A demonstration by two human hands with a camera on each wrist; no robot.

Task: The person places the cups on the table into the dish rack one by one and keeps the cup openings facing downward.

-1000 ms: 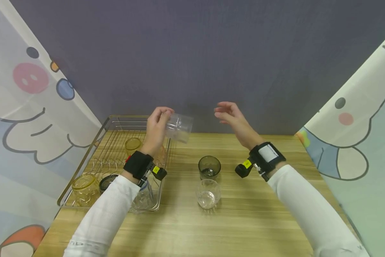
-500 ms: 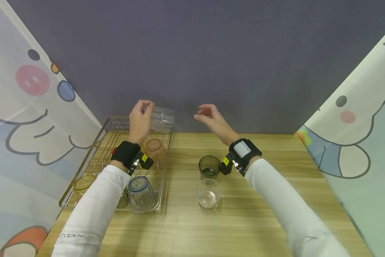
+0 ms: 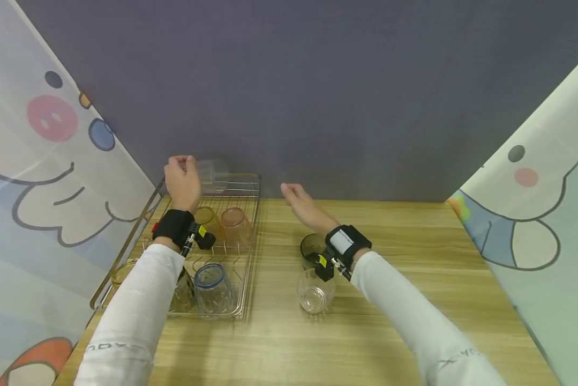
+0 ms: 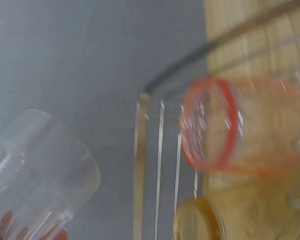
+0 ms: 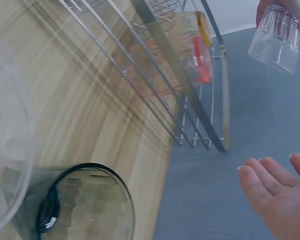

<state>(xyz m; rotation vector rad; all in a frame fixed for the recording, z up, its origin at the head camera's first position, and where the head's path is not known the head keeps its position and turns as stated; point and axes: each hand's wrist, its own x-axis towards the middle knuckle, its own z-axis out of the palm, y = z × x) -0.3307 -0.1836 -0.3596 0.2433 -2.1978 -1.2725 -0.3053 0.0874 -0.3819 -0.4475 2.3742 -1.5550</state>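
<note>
Two hands up over the table (image 3: 375,321). Left hand (image 3: 181,181) grips a clear glass (image 3: 211,174) by its base, fingers curled round it, glass tipped sideways w/ mouth to the right. Vs 1 s ago it has moved left: was mid-table near the right hand, now sits above the back-left end of the wire rack (image 3: 250,214). Right hand (image 3: 300,203) has dropped lower & drawn back, fingers straight & relaxed, holds nothing, hovers just behind the dark cup (image 3: 310,246). Reads like the glass is on its way into the rack, not set down yet.

Rack contents: amber cup (image 3: 207,220) & orange-pink cup (image 3: 234,225) side by side at the back, both upside down I think; blue-rimmed clear cup (image 3: 212,288) at front, a yellow one (image 3: 122,273) front-left partly behind the sleeve, maybe another dark one under the arm, can't tell. On the table right of the rack: dark cup, then an upright clear tumbler (image 3: 315,292) just in front of it, both look empty.
</note>
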